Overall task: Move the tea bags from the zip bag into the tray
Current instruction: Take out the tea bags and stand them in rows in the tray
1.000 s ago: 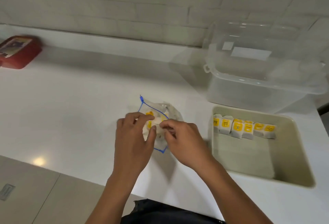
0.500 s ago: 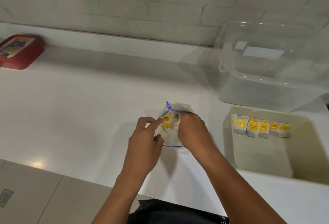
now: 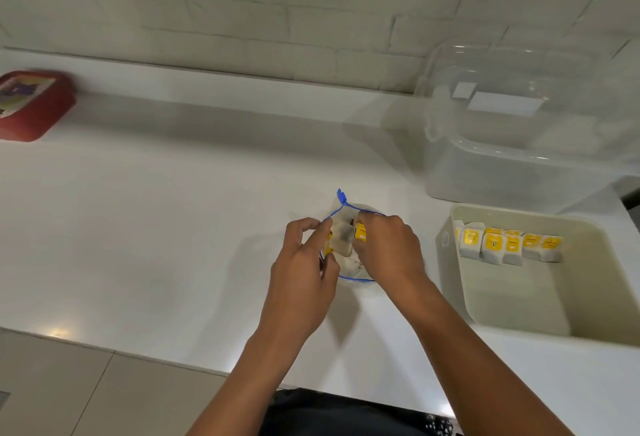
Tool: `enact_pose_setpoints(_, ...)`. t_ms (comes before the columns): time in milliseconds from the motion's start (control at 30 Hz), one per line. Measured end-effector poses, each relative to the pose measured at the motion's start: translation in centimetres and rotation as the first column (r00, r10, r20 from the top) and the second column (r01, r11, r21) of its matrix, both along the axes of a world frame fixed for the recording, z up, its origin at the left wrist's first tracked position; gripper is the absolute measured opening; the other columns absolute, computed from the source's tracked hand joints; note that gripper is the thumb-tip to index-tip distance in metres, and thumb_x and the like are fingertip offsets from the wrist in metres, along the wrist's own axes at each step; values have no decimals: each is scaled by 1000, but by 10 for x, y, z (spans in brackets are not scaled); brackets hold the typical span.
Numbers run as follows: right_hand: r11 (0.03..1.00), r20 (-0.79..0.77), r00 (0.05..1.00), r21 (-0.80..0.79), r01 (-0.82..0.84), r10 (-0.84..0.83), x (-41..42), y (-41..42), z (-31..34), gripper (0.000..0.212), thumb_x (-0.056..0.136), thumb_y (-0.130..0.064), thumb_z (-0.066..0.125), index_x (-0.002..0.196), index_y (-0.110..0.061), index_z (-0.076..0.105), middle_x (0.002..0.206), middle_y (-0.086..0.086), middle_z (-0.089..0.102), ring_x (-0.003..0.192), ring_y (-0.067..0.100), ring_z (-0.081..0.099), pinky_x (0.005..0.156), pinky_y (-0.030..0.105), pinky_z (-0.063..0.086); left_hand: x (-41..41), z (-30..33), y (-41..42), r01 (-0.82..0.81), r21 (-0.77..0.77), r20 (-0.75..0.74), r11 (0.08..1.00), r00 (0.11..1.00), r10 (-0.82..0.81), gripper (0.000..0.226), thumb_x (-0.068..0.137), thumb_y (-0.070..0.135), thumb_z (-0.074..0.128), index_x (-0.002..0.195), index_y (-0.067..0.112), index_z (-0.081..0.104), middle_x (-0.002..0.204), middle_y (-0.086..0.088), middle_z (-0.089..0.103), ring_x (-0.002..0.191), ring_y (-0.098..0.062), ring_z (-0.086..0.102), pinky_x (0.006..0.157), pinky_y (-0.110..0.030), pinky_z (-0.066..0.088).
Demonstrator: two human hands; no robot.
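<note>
A clear zip bag [image 3: 346,208] with a blue zipper rim stands open on the white counter between my hands. My left hand [image 3: 304,262] pinches the bag's left rim. My right hand [image 3: 389,248] reaches into the mouth and its fingers pinch a tea bag [image 3: 360,231] by its yellow tag. More tea bags with yellow tags lie inside the bag. To the right sits a beige tray [image 3: 585,304] with a row of several yellow-tagged tea bags [image 3: 509,243] along its far side.
A large clear plastic tub [image 3: 519,144] stands behind the tray against the white brick wall. A red box [image 3: 31,104] lies at the far left. The counter's front edge [image 3: 138,354] runs near my body.
My right hand has gone from the bag's rim into its mouth and taken hold of a tea bag. The mouth is spread wider. My left hand keeps its hold on the rim.
</note>
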State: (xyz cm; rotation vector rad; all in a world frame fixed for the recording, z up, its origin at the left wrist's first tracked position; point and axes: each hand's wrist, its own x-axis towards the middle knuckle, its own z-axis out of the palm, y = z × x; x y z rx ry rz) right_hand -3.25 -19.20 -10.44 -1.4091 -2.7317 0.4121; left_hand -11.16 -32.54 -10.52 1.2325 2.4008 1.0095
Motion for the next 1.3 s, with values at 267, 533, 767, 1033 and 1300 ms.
enact_pose_setpoints(267, 809, -433, 873, -583, -79, -226, 26, -2, 20, 26, 75, -19, 81, 97, -30, 73, 89, -7, 73, 78, 14, 70, 72, 30, 60, -3, 0, -1, 13, 30, -11, 999, 1000, -13, 38, 92, 34, 64, 130, 36, 59, 135, 19, 37, 84, -5, 58, 73, -24, 49)
enact_pose_setpoints(533, 739, -556, 804, -630, -240, -213, 37, -11, 28, 51, 74, -11, 80, 117, -33, 63, 86, -3, 70, 72, 20, 67, 78, 41, 61, -8, 8, 4, 42, 64, 60, 997, 997, -46, 35, 88, 54, 64, 117, 36, 70, 138, 18, 42, 118, -2, 37, 90, -17, 34)
enact_pose_setpoints(767, 847, -549, 836, -444, -294, 3, 33, -24, 24, 70, 83, -15, 72, 138, -47, 41, 87, -9, 62, 65, 8, 58, 67, 14, 47, -14, 8, 3, 51, 70, 87, 996, 995, -57, 8, 84, 41, 76, 91, 40, 73, 135, 23, 45, 121, -6, 38, 88, -1, 26)
enact_pose_setpoints(1033, 957, -190, 973, -233, -174, 131, 30, -5, 4, 47, 88, 4, 49, 119, -25, 67, 125, -4, 64, 109, 20, 61, 92, 29, 49, -27, 0, -11, 50, -23, -123, 998, 991, -52, 6, 89, 30, 68, 87, 33, 63, 116, 21, 56, 94, -5, 59, 74, -28, 49)
enact_pose_setpoints(1300, 993, 52, 992, -33, -116, 118, -11, -6, -17, 15, 92, -19, 56, 102, -20, 67, 99, 0, 69, 83, 22, 61, 64, 27, 37, -23, -4, -10, 59, 33, -77, 998, 995, -56, 11, 89, 19, 71, 85, 27, 65, 97, 17, 65, 71, 6, 63, 67, -25, 54)
